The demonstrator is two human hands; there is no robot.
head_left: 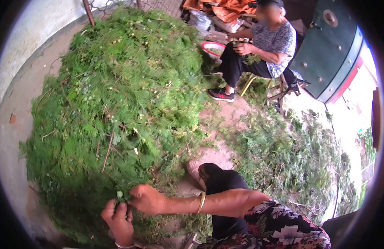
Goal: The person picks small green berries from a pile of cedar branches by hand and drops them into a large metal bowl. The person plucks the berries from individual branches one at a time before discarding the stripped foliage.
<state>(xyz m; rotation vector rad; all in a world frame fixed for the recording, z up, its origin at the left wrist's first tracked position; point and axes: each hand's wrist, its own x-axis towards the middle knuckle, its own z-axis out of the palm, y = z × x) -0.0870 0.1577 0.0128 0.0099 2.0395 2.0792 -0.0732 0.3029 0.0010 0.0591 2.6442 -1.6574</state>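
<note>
Near the bottom left, my left hand [119, 222] pinches a small green sprig [122, 198] between thumb and fingers. A pale whitish-green bit [119, 194] shows at the top of it. My right hand [148, 199] is closed right beside the left fingertips, knuckles up, a gold-coloured bangle on its wrist; what its fingers hold is hidden. Both hands are over the near edge of a large heap of feathery evergreen branches [129, 83], which has small pale berries or cones scattered in it.
Another person [262, 45] sits on a chair at the upper right, holding greenery. A red-rimmed basin [213, 49] with pale green pieces stands by their legs. More cut branches [283, 153] spread over the floor at right. A white wall [30, 37] bounds the left.
</note>
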